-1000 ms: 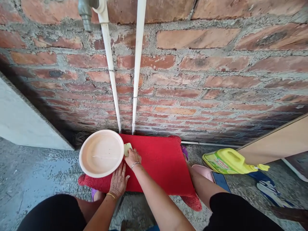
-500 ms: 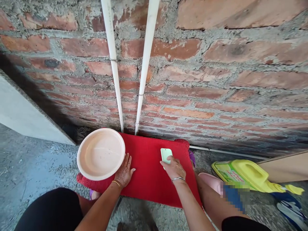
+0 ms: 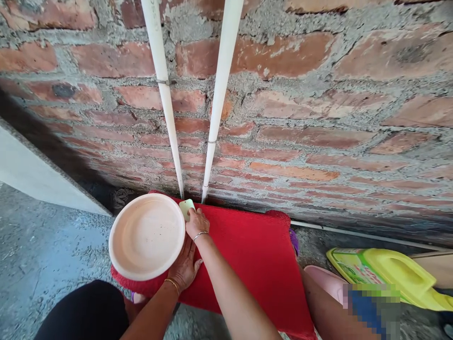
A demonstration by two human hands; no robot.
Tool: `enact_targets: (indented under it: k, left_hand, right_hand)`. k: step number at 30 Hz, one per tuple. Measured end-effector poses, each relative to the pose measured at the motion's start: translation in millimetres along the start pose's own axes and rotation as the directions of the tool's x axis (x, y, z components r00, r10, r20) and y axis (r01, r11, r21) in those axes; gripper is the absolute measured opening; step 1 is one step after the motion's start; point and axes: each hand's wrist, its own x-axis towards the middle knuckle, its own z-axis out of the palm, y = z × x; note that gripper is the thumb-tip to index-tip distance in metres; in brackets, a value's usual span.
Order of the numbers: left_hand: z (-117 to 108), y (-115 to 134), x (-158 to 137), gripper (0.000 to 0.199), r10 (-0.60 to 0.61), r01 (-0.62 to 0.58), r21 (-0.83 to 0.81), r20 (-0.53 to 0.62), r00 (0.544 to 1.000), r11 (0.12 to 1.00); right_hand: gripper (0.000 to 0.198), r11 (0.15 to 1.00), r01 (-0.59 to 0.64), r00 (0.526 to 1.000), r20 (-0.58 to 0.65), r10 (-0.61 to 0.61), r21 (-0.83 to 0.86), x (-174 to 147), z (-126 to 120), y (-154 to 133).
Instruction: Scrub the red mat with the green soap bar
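Observation:
A red cloth (image 3: 255, 264) lies over a flat low surface in front of me. On its left part stands a pale pink basin (image 3: 146, 236) with dark specks inside. My right hand (image 3: 197, 223) grips a pale green scrubbing brush (image 3: 186, 208) with a small hole at its far end; the underside is hidden. The brush is at the cloth's far side, close by the basin's right rim. My left hand (image 3: 184, 269) lies flat on the cloth against the basin's right side, fingers stretched out. My right hand is just beyond its fingertips.
Behind the cloth rises a brick wall (image 3: 283, 104) with two white pipes (image 3: 168, 108) down it. A yellow detergent bottle (image 3: 385, 271) lies on the floor at right, beside a pink item (image 3: 323, 278). At left a grey-white panel (image 3: 38, 174) leans in.
My right hand has carried the brush leftwards across the cloth to the basin's right rim. My left hand stays flat on the cloth. The view has shifted slightly.

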Motion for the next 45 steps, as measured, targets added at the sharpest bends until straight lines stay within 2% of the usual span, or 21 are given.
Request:
enact_targets:
  k: [5,10,13,18,24,26,28,30,32,34,37,40,42,45]
  left_hand:
    - [0.6,0.6,-0.2,0.066,-0.003,0.003,0.021,-0.015,1.0,1.0]
    - [3.5,-0.1,-2.7,0.064,0.011,-0.011,0.015,-0.032,0.999,1.0]
    - [3.3,0.0,-3.5,0.062,0.022,-0.02,0.034,-0.059,0.998,0.999]
    - [1.7,1.1,-3.9,0.06,0.026,-0.023,0.049,-0.069,0.997,0.999]
    - [2.7,2.3,-4.5,0.06,0.011,-0.008,0.043,-0.066,0.998,0.999]
    - [3.1,2.3,-4.5,0.06,0.006,-0.004,0.034,-0.067,0.998,0.999]
    - [3.2,2.3,-4.5,0.06,0.004,-0.002,0.028,-0.07,0.998,1.0]
    - [2.9,2.3,-4.5,0.06,0.006,-0.004,0.025,-0.075,0.997,1.0]
    - [2.6,2.4,-4.5,0.059,0.007,-0.005,0.024,-0.08,0.997,1.0]
    - [2.2,2.3,-4.5,0.059,0.008,-0.006,0.02,-0.084,0.996,1.0]
    - [1.8,2.0,-4.3,0.06,0.004,-0.003,0.01,-0.085,0.996,1.0]
    - [1.2,1.6,-3.9,0.06,0.002,0.0,0.019,-0.073,0.997,1.0]
    - [0.7,1.5,-3.5,0.059,0.0,0.002,0.027,-0.066,0.998,1.0]
    - [0.4,1.8,-3.0,0.058,-0.003,0.004,0.022,-0.068,0.998,1.0]
  right_hand:
    - [0.028,0.998,0.069,0.998,0.011,-0.069,0.003,10.1,4.8,9.6]
    - [0.038,0.998,-0.059,0.998,0.006,0.059,0.023,3.1,-6.4,40.6]
    - [0.037,0.987,-0.158,0.987,-0.032,0.158,0.024,-7.0,-20.1,77.7]
    - [0.035,0.947,-0.321,0.943,-0.1,0.319,-0.004,-31.2,-49.5,156.9]
    - [0.031,0.879,-0.474,0.864,-0.164,0.477,0.058,-62.2,-76.4,250.0]
    - [0.029,0.846,-0.525,0.823,-0.199,0.533,0.096,-71.3,-82.8,271.9]
    - [0.031,0.81,-0.58,0.78,-0.224,0.584,0.09,-77.7,-88.0,280.8]
    - [0.036,0.798,-0.601,0.774,-0.217,0.596,0.048,-79.2,-89.8,271.6]
    - [0.042,0.832,-0.555,0.817,-0.18,0.548,0.012,-74.6,-85.0,243.6]
    - [0.043,0.894,-0.448,0.884,-0.147,0.443,-0.002,-64.5,-72.4,201.7]
    - [0.039,0.973,-0.227,0.97,-0.101,0.222,-0.035,-44.4,-45.3,132.3]
    - [0.04,0.996,-0.045,0.998,-0.039,0.042,-0.075,-27.1,-23.2,82.6]
    - [0.041,0.995,0.014,1.0,-0.008,-0.015,-0.103,-19.8,-17.1,69.7]
    - [0.041,0.992,0.012,1.0,0.003,-0.012,-0.129,-16.0,-21.9,81.7]
